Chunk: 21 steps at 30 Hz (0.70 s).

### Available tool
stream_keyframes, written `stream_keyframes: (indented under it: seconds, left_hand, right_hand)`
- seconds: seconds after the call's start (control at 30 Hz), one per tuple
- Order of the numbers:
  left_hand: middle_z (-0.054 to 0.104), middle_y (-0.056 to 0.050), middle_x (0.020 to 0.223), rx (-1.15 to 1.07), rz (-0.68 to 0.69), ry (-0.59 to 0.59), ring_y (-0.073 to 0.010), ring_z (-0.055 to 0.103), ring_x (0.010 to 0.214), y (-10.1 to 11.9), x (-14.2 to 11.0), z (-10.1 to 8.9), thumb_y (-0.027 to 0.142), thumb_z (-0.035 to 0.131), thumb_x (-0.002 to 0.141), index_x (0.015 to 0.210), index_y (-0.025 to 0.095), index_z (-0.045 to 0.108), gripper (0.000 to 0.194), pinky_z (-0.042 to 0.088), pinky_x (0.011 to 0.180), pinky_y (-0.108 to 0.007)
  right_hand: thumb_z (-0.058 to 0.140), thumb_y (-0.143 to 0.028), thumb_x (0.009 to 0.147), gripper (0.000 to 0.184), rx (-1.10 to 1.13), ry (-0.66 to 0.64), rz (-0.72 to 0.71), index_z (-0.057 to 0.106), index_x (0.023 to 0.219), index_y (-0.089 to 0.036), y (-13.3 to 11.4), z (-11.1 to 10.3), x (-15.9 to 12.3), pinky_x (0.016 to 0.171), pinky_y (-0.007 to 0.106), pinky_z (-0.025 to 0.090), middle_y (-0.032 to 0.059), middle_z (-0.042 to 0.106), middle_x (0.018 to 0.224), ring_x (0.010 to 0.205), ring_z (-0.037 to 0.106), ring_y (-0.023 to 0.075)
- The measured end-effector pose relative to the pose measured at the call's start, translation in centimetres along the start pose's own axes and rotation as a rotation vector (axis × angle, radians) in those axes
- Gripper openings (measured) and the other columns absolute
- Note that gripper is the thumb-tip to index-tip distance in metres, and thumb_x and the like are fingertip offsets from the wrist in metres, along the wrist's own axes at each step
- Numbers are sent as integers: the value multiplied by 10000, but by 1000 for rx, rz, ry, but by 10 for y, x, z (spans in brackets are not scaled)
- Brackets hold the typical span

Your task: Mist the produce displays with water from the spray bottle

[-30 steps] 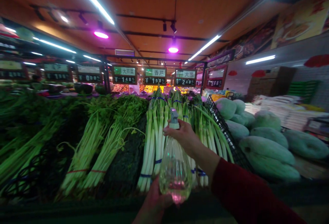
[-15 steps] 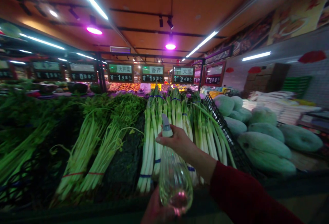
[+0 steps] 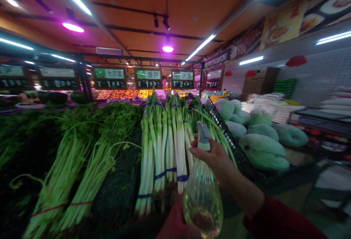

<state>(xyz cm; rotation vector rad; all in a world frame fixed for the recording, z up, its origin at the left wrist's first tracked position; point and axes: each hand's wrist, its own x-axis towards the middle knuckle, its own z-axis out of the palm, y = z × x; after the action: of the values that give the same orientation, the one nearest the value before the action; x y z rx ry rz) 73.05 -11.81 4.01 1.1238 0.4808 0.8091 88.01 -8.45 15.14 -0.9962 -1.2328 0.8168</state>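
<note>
My right hand is wrapped round the neck of a clear plastic spray bottle, just under its grey spray head. The bottle holds clear liquid and stands upright in front of me. My left hand cups the bottle's base from below at the bottom edge of the view; its fingers are mostly hidden. The nozzle faces bundles of green onions tied with blue bands, which lean upright on the stall just beyond the bottle.
Bunches of celery and leafy greens lie left of the onions. A black wire divider separates them from pale green melons on the right. Price signs hang above the stall. Stacked sacks and boxes line the right wall.
The view has swung rightward and the bottle with both hands has shifted right, from in front of the onions' left bundles to their right side.
</note>
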Motion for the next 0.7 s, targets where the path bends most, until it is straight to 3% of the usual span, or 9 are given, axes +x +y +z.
stream_keyframes:
  seconds: [0.13,0.27,0.37,0.6,0.7]
  left_hand:
    - [793,-109,1084,62,-6,-118,-254,740,985,-5,14,-1,127,916,510,1279,155,641,817,529,751,-252]
    - [764,-151,1158,13,34,-228,-328,704,1101,-12,27,-2,315,956,474,1314,145,619,921,535,861,-330]
    - [738,-152,1236,-40,39,-299,-335,691,1150,-20,33,-1,277,942,510,1321,170,617,880,534,924,-376]
    - [649,-149,1402,-59,27,-342,-384,580,1320,-31,40,1,263,939,499,1399,193,571,975,497,1024,-413]
    - [631,-136,1426,-64,19,-346,-395,524,1370,-27,37,5,278,967,458,1382,197,582,1004,439,1122,-477]
  right_hand:
    - [867,-359,638,414,-3,66,-15,688,970,-189,-3,-15,-2,769,350,500,21,708,880,793,648,200]
    - [858,-403,655,505,-3,119,-21,666,1062,-174,-2,-31,-6,741,361,506,20,701,866,766,674,215]
    - [855,-421,659,500,-13,162,-18,666,1042,-160,1,-42,-12,691,365,501,16,687,783,684,655,212]
    - [879,-415,641,540,-32,236,18,667,1075,-175,4,-58,-24,757,367,515,51,697,937,837,670,244]
    - [876,-421,637,536,-30,229,34,655,1057,-173,5,-60,-26,755,357,514,29,685,883,798,660,221]
